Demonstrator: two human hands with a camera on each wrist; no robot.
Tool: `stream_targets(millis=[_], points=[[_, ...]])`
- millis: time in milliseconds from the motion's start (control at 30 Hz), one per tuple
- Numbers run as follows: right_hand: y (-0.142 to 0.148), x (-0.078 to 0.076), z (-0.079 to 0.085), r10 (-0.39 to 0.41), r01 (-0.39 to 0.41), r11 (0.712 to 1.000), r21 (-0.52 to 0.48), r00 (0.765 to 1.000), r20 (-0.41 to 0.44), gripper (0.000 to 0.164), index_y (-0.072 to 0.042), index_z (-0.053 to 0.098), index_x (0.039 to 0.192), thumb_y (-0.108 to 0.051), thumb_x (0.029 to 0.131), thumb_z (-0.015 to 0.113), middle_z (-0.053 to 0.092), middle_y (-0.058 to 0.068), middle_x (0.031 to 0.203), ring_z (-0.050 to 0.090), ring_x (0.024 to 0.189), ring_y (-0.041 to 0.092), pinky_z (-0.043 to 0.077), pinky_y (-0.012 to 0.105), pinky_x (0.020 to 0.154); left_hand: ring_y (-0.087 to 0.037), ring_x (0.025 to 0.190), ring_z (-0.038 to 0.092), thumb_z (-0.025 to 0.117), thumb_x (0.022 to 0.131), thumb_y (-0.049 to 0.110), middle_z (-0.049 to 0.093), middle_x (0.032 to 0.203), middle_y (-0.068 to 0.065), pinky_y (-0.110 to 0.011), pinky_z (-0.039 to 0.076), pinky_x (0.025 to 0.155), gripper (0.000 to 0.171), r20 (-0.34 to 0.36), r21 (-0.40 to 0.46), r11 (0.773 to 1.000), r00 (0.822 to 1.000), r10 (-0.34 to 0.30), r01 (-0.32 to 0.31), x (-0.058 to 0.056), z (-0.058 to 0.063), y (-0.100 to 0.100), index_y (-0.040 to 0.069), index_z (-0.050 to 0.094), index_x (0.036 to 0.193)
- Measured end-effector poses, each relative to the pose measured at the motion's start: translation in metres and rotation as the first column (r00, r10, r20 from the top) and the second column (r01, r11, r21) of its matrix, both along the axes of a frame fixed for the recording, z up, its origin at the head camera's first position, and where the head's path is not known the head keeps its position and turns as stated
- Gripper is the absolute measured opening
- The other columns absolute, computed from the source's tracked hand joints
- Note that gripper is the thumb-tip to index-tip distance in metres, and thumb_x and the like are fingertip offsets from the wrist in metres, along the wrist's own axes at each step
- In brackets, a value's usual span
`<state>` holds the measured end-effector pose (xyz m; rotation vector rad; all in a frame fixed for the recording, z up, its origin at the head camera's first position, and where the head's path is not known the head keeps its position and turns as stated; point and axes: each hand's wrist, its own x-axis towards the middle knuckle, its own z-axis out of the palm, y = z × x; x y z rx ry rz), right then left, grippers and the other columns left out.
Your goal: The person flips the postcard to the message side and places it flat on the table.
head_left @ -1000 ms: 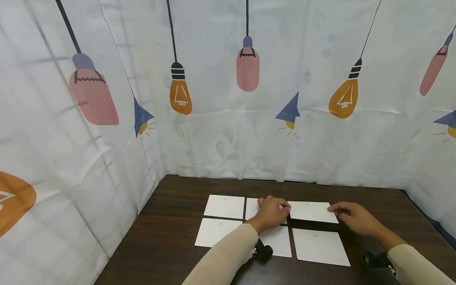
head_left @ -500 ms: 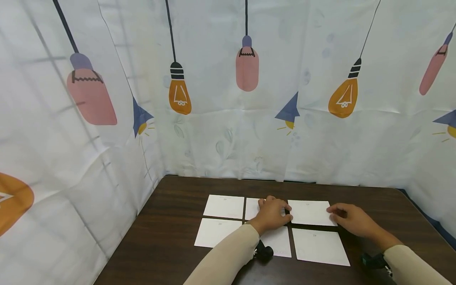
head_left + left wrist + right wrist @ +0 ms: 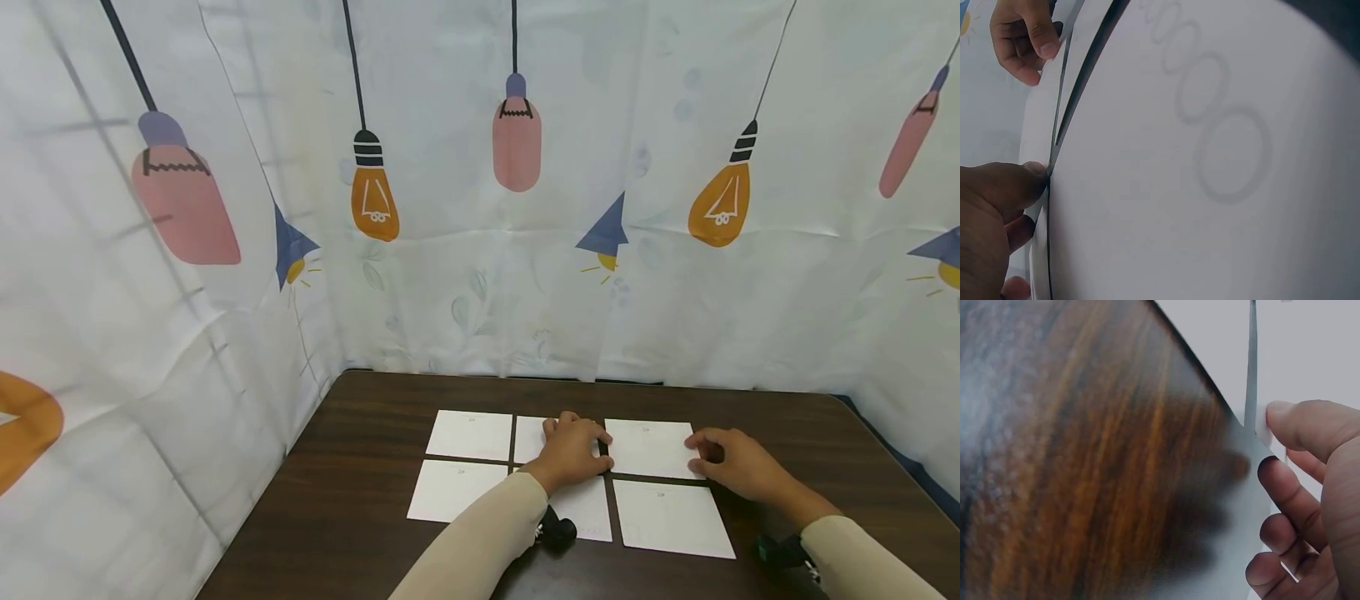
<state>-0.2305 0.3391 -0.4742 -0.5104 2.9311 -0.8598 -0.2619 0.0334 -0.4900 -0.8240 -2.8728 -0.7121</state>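
A white paper sheet [image 3: 648,447] lies at the back right of two rows of similar sheets on the table. My left hand [image 3: 568,450] is at its left edge, thumb and index finger spread apart along it; the hand partly covers the back middle sheet [image 3: 528,437]. At the opposite edge is my right hand [image 3: 738,468], its thumb and index finger also spread, with a gap showing between them. In the right wrist view the thumb [image 3: 1291,422] reaches the white paper, while the other fingers curve loosely beside the edge.
Other white sheets lie at back left [image 3: 470,434], front left [image 3: 453,490], front middle [image 3: 588,508] and front right [image 3: 671,518], thin gaps between them. The dark wood table [image 3: 360,500] meets a white curtain [image 3: 465,317] printed with lamps. My left forearm crosses the front sheets.
The back right sheet, raised at its near edge one second ago, has come down nearer the front row. My left thumb and index finger have parted; my right hand has shifted slightly left and down.
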Motion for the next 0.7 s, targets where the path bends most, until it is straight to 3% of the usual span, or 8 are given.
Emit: stream_targets(millis=[333,567,700], points=[[-0.0012,-0.0024,-0.0057,0.021,-0.020,0.998,0.052,1.000,-0.007,0.037,-0.009,0.069,0.121,-0.028,0.091,0.079,0.058,-0.003,0.095,0.052,0.082,0.013,0.046,0.035,0.069,-0.016,0.124,0.045,0.081,0.087,0.039,0.067,0.119,0.017,-0.048,0.026,0.096,0.026,-0.022,-0.041,0.999,1.000,0.008,-0.009,0.0022,0.0045,0.0003,0.030,0.079,0.111],[-0.0058,0.0002,-0.0057,-0.021,0.028,0.989,0.144,0.999,-0.049,0.044,-0.009,0.067,0.124,-0.032,0.089,0.081,0.063,0.009,0.116,0.054,0.113,0.041,0.051,0.056,0.083,-0.016,0.122,0.045,0.082,0.087,0.039,0.066,0.121,0.016,-0.047,0.026,0.094,0.023,-0.038,-0.041,0.999,0.999,0.006,-0.007,0.0010,0.0015,-0.0002,0.030,0.079,0.108],[-0.0069,0.0012,-0.0063,-0.032,0.039,0.989,0.143,0.998,-0.057,0.059,-0.001,0.058,0.134,-0.031,0.088,0.082,0.062,0.010,0.115,0.055,0.111,0.040,0.052,0.053,0.080,-0.015,0.122,0.045,0.080,0.088,0.039,0.066,0.122,0.016,-0.047,0.026,0.094,0.024,-0.047,-0.038,0.999,0.999,0.003,-0.005,0.0015,-0.0018,-0.0007,0.029,0.079,0.110]])
